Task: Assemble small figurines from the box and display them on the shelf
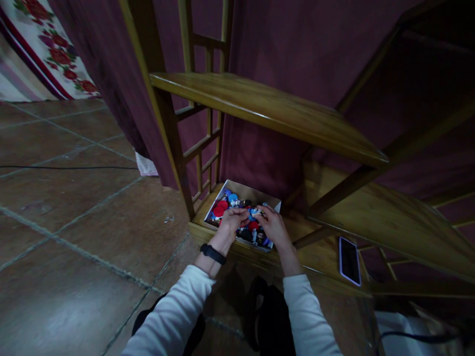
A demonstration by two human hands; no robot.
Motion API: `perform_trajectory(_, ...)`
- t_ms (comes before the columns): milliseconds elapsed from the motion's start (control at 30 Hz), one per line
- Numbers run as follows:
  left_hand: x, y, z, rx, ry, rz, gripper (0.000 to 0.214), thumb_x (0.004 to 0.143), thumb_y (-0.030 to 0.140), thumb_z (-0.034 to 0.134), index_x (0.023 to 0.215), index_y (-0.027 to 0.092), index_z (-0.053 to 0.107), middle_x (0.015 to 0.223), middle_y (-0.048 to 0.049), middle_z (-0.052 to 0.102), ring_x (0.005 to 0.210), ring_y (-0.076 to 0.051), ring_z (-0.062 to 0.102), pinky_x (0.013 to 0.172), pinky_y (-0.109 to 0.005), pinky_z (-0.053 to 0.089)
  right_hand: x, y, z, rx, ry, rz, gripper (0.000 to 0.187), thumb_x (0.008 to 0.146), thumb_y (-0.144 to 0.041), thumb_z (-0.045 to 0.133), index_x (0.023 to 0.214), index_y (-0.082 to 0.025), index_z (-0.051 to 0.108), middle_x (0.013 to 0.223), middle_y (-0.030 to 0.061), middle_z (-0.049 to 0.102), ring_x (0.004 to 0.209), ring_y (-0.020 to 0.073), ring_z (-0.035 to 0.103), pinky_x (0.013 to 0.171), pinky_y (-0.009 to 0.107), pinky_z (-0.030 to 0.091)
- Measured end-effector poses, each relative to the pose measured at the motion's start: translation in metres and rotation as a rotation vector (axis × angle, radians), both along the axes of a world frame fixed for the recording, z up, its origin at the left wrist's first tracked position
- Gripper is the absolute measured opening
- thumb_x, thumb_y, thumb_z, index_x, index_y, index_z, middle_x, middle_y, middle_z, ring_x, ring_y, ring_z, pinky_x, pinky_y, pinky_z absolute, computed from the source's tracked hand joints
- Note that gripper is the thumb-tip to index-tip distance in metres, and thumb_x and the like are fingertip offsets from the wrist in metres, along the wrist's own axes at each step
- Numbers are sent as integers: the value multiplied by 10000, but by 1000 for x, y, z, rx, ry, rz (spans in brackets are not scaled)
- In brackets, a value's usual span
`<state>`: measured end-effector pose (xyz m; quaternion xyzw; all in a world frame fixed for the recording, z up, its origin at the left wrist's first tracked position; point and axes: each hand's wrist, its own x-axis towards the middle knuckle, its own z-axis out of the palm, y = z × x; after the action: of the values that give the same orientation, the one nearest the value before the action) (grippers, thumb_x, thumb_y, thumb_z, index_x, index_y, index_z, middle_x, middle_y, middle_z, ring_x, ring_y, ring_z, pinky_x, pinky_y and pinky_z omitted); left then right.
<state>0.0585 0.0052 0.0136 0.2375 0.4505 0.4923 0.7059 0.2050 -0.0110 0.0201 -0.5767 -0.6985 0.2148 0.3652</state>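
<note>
Low on the wooden shelf sits a shallow white cardboard box (273, 203) filled with small toy figures in red, blue, white and black. Above its contents, my right hand (273, 223) pinches a small blue and white figure (255, 211). My left hand (233, 221), with a black band on its wrist, is closed at the left side of the same figure, its fingertips meeting it. Fingers cover part of the figure, so its details are hard to make out. A red round piece (220, 208) lies at the box's left side.
A wooden shelf board (267, 106) juts out above the box. To the right, a phone (349, 261) with a pale purple edge lies on the lower board. A purple curtain (111, 74) hangs at the left, and a black cable (70, 167) crosses the tiled floor.
</note>
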Motion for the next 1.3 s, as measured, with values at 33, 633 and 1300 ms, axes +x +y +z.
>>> perform_trajectory(33, -2, 0, 0, -7, 3, -16, 212, 497, 178, 819, 632, 100, 675, 600, -41, 641, 556, -114, 590, 593, -252, 502, 1, -1, 2, -5, -11, 23, 234, 812, -302, 529, 1020, -257, 626, 1024, 42, 602, 928, 203, 578, 810, 349, 477)
perform_trajectory(633, -5, 10, -12, -140, -26, -115, 138, 630, 51, 716, 729, 96, 631, 578, -35, 645, 510, -106, 610, 577, -221, 526, 3, -1, -11, -39, -4, 64, 331, 826, -292, 521, 1153, -264, 558, 1187, 68, 563, 1102, 207, 527, 937, 359, 406)
perform_trajectory(1300, -11, 7, 2, -17, -56, -230, 333, 598, -6, 725, 908, 89, 646, 663, -52, 675, 615, -138, 658, 690, -261, 546, 2, 16, -23, -216, 584, 56, 315, 701, -410, 643, 938, -202, 640, 921, 27, 662, 840, 176, 593, 782, 306, 460)
